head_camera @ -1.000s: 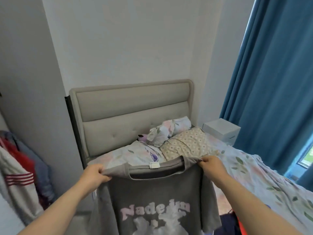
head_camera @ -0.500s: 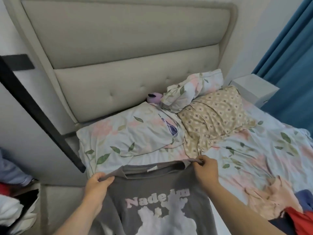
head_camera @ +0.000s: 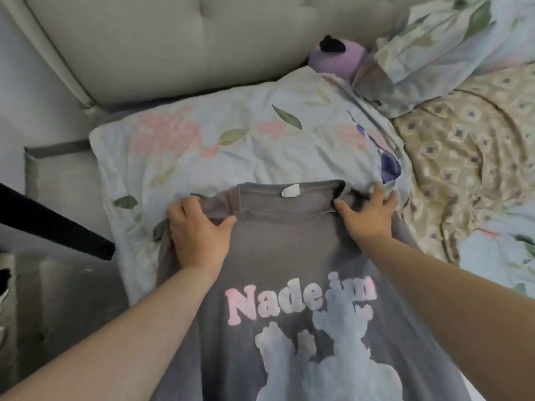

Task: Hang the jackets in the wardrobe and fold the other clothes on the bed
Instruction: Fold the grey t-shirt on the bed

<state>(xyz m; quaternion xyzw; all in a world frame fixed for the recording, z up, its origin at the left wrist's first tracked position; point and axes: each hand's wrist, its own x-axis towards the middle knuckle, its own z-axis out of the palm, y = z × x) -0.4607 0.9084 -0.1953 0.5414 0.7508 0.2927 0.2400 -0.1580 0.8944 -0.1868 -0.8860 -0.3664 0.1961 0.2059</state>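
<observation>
A grey T-shirt (head_camera: 289,250) with a pink "Nade" print and a pale figure lies print-up on the bed, its collar and white tag toward the headboard. My left hand (head_camera: 197,230) grips the shirt's left shoulder, with bunched cloth between thumb and curled fingers. Over the right shoulder my right hand (head_camera: 367,215) lies with spread fingers, pressing the cloth down, thumb at the collar's edge. The shirt's lower part runs out of view at the bottom.
A floral pillow (head_camera: 231,140) lies just beyond the collar, against the padded headboard (head_camera: 188,39). A beige patterned pillow (head_camera: 469,157) and a crumpled floral cover (head_camera: 434,44) are at the right, with a purple plush (head_camera: 335,56) between. A black bar (head_camera: 55,227) crosses at the left.
I have leaned in and lowered the T-shirt from hanging in the air onto the bed. My right hand's grip has spread flat, while my left hand keeps hold of the shoulder.
</observation>
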